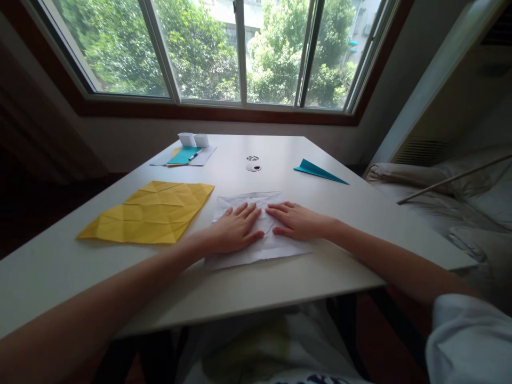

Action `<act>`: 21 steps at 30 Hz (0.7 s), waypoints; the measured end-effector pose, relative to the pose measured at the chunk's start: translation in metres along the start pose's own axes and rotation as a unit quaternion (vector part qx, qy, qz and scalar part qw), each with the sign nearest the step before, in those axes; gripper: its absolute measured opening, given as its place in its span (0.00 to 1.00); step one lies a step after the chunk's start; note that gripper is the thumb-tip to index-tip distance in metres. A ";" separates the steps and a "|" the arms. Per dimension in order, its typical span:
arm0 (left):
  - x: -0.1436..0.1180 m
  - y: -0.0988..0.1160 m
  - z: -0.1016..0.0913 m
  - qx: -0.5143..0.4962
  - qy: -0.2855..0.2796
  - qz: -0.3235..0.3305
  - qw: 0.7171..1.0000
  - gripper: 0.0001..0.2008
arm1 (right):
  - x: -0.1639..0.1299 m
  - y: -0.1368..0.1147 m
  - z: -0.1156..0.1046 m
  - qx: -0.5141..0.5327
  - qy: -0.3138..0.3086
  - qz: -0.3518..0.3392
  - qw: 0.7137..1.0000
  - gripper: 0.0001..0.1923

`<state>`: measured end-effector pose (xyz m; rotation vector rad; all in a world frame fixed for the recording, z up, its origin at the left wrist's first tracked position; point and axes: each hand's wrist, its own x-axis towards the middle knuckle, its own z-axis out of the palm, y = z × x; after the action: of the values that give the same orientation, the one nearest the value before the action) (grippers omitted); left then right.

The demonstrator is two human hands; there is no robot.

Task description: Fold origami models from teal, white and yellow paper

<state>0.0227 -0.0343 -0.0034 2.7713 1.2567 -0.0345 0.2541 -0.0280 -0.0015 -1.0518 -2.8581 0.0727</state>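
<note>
A creased sheet of white paper (256,253) lies on the table in front of me. My left hand (237,228) rests flat on its left half, fingers stretched out. On the right half, my right hand (294,220) lies palm down, its fingers apart and pointing left. The fingertips of both hands come close together near the middle of the sheet. To the left of my left hand is a yellow sheet (154,213) marked with many fold lines. A folded teal paper plane (320,172) sits beyond my right hand.
The white table (272,298) reaches toward the window. Two small round cut-outs (253,167) lie past the paper. At the back left are two white folded paper boxes (194,140), teal paper (184,156) and a pen (195,154). A cushioned seat (424,197) stands at the right.
</note>
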 end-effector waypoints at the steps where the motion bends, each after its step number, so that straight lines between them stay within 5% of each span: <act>1: -0.001 0.001 0.001 -0.006 -0.015 -0.008 1.000 0.37 | -0.001 -0.002 0.000 0.006 -0.011 0.005 1.000 0.37; 8: -0.007 0.009 -0.013 -0.037 -0.084 -0.016 0.996 0.48 | -0.002 -0.006 0.003 0.077 -0.096 0.018 0.992 0.51; 13: -0.017 -0.007 -0.034 -0.015 -0.184 -0.050 0.982 0.63 | -0.003 -0.004 -0.002 0.085 -0.138 0.043 0.986 0.59; 16: -0.021 -0.019 -0.042 -0.004 -0.193 -0.081 0.978 0.68 | -0.006 -0.002 -0.007 0.086 -0.160 0.059 0.982 0.64; 21: -0.019 -0.025 -0.045 0.019 -0.232 -0.096 0.968 0.70 | -0.008 0.000 -0.015 0.063 -0.142 0.054 0.986 0.59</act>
<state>-0.0095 -0.0277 0.0405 2.4456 1.3836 -0.6825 0.2618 -0.0327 0.0130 -1.2621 -2.9870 0.4413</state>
